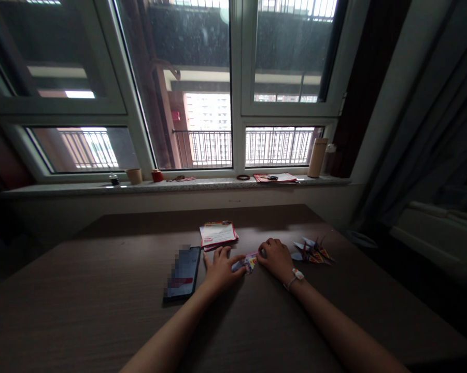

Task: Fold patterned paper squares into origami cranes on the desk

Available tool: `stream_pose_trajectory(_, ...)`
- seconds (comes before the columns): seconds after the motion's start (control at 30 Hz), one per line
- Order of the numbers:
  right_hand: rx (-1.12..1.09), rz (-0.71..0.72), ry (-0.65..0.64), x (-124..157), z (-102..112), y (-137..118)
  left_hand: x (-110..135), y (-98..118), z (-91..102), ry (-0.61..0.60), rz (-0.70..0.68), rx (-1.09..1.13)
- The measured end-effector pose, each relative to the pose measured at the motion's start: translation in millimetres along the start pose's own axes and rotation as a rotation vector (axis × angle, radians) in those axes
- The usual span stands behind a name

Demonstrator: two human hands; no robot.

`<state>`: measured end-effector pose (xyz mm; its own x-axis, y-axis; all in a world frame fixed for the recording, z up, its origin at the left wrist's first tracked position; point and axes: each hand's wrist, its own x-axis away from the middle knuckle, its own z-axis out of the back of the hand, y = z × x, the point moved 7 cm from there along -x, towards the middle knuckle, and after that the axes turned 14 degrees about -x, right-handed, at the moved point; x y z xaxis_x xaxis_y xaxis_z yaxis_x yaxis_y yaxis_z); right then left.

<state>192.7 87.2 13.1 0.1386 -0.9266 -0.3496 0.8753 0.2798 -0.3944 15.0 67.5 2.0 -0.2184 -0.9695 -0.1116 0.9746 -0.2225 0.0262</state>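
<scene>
A small folded piece of coloured paper (pixel 249 262) lies on the brown table (pixel 101 290) between both hands. My left hand (pixel 220 269) rests on the table with its fingers spread and its thumb pressing the paper's left edge. My right hand (pixel 275 258) has its fingers curled and pinches the paper's right edge. A white band sits on the right wrist.
A phone (pixel 183 272) lies left of my left hand. A stack of red and white paper sheets (pixel 218 234) sits behind the hands. Several folded paper cranes (pixel 313 252) lie to the right. The windowsill holds cups (pixel 134 176), a tall beige bottle (pixel 317 157) and papers (pixel 276 177).
</scene>
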Motion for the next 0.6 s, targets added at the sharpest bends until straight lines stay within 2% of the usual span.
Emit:
stream_pose_trajectory(0.3, -0.032, -0.022, 0.012, -5.0, -2.0, 5.6, -0.6, 0.2, -0.4, -0.015, 0.003, -0.004)
stream_pose_trajectory(0.6, -0.119, -0.024, 0.040, 1.4, 0.3, 10.3, -2.7, -2.7, -1.7, -0.012, -0.033, 0.039)
